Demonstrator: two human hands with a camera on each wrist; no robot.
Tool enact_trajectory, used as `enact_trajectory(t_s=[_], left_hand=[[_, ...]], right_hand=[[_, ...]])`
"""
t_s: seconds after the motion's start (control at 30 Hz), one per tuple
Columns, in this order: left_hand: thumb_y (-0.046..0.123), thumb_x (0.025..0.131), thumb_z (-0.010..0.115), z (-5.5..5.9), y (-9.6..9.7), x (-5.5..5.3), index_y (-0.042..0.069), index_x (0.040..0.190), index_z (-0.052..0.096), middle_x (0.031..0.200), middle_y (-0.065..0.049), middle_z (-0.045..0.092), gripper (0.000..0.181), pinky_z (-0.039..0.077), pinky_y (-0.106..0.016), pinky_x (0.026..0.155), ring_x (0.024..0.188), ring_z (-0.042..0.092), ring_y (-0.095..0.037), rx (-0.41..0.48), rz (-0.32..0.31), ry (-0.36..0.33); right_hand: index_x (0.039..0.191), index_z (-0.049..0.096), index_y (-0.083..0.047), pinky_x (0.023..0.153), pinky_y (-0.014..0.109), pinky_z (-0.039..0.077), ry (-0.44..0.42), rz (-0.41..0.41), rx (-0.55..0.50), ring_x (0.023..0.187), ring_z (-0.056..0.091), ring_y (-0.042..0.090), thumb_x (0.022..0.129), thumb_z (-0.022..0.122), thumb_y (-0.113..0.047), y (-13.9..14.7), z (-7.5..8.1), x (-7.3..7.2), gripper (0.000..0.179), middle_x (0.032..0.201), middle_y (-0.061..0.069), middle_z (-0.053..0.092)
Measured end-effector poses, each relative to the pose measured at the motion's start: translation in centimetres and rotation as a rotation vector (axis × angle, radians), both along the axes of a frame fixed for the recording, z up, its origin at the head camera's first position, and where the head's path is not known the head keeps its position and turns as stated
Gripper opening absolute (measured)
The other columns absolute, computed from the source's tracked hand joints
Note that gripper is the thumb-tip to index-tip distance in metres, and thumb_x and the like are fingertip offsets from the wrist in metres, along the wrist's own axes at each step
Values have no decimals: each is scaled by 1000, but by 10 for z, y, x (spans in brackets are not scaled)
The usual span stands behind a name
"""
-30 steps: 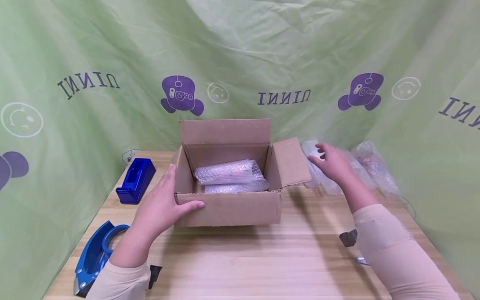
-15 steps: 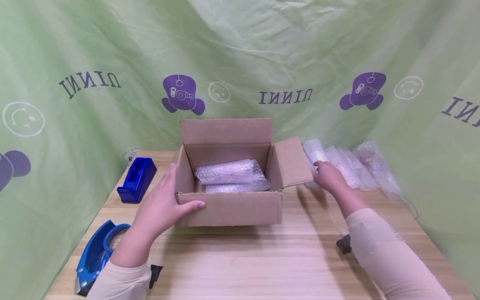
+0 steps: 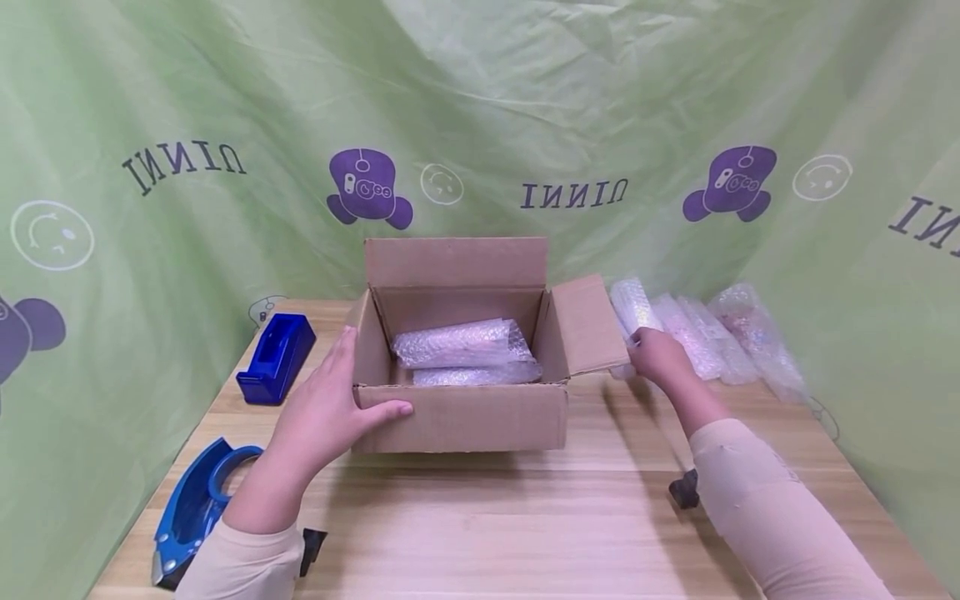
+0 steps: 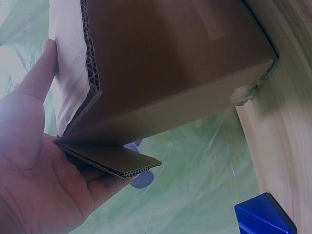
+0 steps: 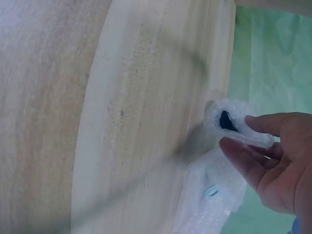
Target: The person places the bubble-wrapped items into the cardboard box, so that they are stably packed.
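An uncovered cardboard box [image 3: 461, 421] stands mid-table with bubble-wrapped bundles [image 3: 453, 343] inside. My left hand [image 3: 318, 408] holds its near left corner, the thumb across the front and the fingers along the left side. In the left wrist view, this hand [image 4: 44, 165] straddles the corner beside two flaps. To the right of the box, my right hand [image 3: 660, 360] grips the near end of a bubble-wrapped roll [image 3: 633, 304]. The right wrist view shows the thumb and fingers of this hand [image 5: 280, 161] pinching the wrap [image 5: 231, 122], with something dark inside its end.
Several more bubble-wrapped packages [image 3: 753, 337] lie at the back right. On the left are a blue tape dispenser [image 3: 276, 358] and a blue-handled tool with a ring [image 3: 197, 508]. The box's right flap [image 3: 588, 325] sticks out toward the right hand.
My right hand has come down from above the packages to the leftmost roll and now grips its near end. The left hand has stayed on the box corner.
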State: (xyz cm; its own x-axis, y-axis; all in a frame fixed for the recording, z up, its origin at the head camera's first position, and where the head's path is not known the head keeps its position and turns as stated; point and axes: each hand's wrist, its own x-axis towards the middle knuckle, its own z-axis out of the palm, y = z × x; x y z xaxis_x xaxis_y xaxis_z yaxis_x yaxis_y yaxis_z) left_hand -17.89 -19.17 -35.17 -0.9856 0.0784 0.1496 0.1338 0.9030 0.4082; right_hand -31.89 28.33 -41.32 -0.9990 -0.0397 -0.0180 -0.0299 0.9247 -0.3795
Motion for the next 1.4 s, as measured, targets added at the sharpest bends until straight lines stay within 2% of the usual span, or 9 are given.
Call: enact_trajectory(t_s=[0.1,0.17,0.4,0.53,0.77,0.9,1.1,1.2,1.4], left_hand=[[87,66,59,0,0,0,3,158,4,163,-21,14,136,34,-63,109,144,28,-45,0,-4,2],[87,66,59,0,0,0,3,158,4,163,-21,14,136,34,-62,108,144,28,-45,-1,-5,2],[88,66,58,0,0,0,3,158,3,163,-20,14,136,35,-62,108,143,29,-45,-6,-6,2],[89,66,57,0,-1,0,4,158,2,163,-21,14,136,36,-63,107,143,29,-45,-4,-3,1],[88,66,57,-1,-1,1,4,158,2,163,-21,13,136,35,-63,108,143,28,-46,-5,-5,2],[88,66,57,-1,-1,1,4,158,2,163,-20,13,136,34,-63,108,143,28,-46,-6,-4,2],[87,67,58,-1,-1,1,4,158,2,163,-20,13,135,35,-63,108,143,28,-46,-8,-4,2],[87,67,58,0,-1,1,4,158,2,163,-20,12,135,34,-63,108,143,28,-46,-11,-4,1],[88,67,57,-1,0,1,3,158,2,163,-21,14,136,35,-63,107,143,29,-46,-9,-5,4]], right_hand=[[102,63,3,76,50,50,-4,-14,-40,78,66,32,94,51,-22,4,1,0,29,79,12,70],[99,63,2,74,47,50,-1,-13,-62,76,68,29,93,54,-22,6,4,1,27,77,11,70],[110,59,7,77,47,54,-45,-2,-166,75,73,25,95,58,-21,13,19,6,31,89,18,71],[113,57,8,79,47,55,-33,6,-191,75,73,23,95,57,-19,18,28,10,33,94,21,70],[118,54,10,77,43,59,17,26,-262,80,74,29,96,57,-15,27,47,19,33,109,29,63],[123,52,10,79,45,58,30,23,-281,87,73,34,98,56,-17,32,60,24,37,115,31,60],[127,48,13,81,42,59,59,21,-372,93,71,39,100,55,-16,37,75,27,40,119,33,57],[127,48,12,78,37,60,87,23,-383,89,73,33,100,55,-16,39,83,28,39,120,33,57],[128,51,10,71,26,59,148,14,-403,75,71,8,100,57,-19,39,105,31,41,121,31,59]])
